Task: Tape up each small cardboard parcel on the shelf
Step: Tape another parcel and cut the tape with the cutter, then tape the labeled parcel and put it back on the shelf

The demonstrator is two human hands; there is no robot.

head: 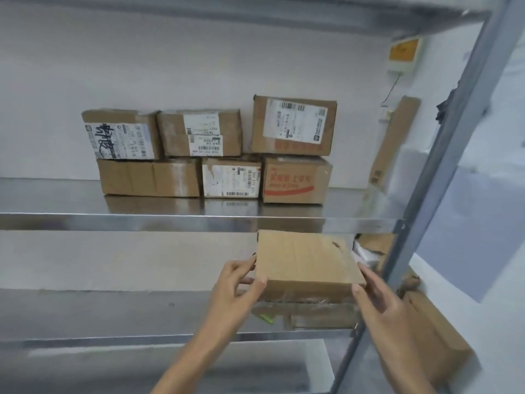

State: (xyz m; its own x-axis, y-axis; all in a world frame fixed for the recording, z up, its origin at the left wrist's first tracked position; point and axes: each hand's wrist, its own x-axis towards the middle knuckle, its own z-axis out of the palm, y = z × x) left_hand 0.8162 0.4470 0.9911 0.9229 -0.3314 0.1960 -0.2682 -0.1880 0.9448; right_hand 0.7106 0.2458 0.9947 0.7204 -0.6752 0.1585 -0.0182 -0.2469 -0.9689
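Note:
A small plain cardboard parcel (pixel 304 261) is held between my two hands just in front of the lower shelf (pixel 113 314), above another flat parcel (pixel 312 312) lying there. My left hand (pixel 238 282) grips the parcel's left side, thumb on the near corner. On the right side my right hand (pixel 375 297) holds it, thumb at the near right corner. Several labelled cardboard parcels (pixel 216 155) are stacked in two rows at the back of the upper shelf (pixel 170 220).
A grey metal upright (pixel 443 166) of the rack stands at the right. Beyond it a tall flat carton (pixel 395 143) leans on the wall, and a large brown box (pixel 434 336) sits low at the right. Crumpled packaging (pixel 369 248) lies behind the held parcel.

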